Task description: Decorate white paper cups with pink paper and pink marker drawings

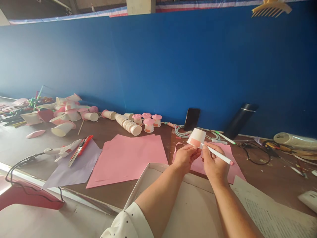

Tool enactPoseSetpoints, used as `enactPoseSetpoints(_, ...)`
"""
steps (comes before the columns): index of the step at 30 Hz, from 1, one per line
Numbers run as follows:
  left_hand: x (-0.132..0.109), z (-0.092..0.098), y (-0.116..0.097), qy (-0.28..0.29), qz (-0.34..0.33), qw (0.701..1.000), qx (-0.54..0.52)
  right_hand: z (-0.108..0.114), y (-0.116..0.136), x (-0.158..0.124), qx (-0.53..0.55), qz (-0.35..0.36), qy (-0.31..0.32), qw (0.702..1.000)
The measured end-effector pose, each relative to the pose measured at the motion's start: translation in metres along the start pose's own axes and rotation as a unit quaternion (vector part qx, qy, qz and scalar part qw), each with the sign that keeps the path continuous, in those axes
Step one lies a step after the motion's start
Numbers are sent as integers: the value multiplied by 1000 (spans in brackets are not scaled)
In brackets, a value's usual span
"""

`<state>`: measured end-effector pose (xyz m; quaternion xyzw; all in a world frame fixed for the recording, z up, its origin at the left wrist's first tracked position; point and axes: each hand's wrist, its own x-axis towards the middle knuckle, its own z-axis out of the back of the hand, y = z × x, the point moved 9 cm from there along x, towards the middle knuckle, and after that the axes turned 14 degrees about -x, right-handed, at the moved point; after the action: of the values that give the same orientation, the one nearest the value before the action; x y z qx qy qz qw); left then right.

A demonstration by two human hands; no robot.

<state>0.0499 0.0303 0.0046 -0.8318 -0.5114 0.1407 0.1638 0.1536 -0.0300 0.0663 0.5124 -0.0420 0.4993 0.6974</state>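
Observation:
My left hand (187,158) grips a white paper cup (198,135), turned upside down, by its lower rim. A coloured pink-orange patch (195,142) shows on the cup's side near that rim. In my right hand (216,165) is a white marker (219,154) with a pink end; its tip meets the cup beside the patch. Under both hands lies a pink sheet of paper (234,163), and nearer to me an open white box lid (190,198) sits beneath my forearms.
Several finished-looking cups with pink tops (149,125) stand by a row of nested paper cups (127,125). Pink sheets (128,158), a utility knife (80,150) and a glue gun (63,149) lie left. A phone (192,119) and dark bottle (241,120) lean against the blue partition (158,66).

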Motion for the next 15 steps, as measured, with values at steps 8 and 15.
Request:
enactPoseSetpoints(8, 0, -1, 0, 6, 1, 1000, 2, 1, 0, 0, 1, -9, 0, 1000)
enactPoseSetpoints(15, 0, -1, 0, 3, -2, 1000, 8, 1, 1, 1, 3, -3, 3, 1000)
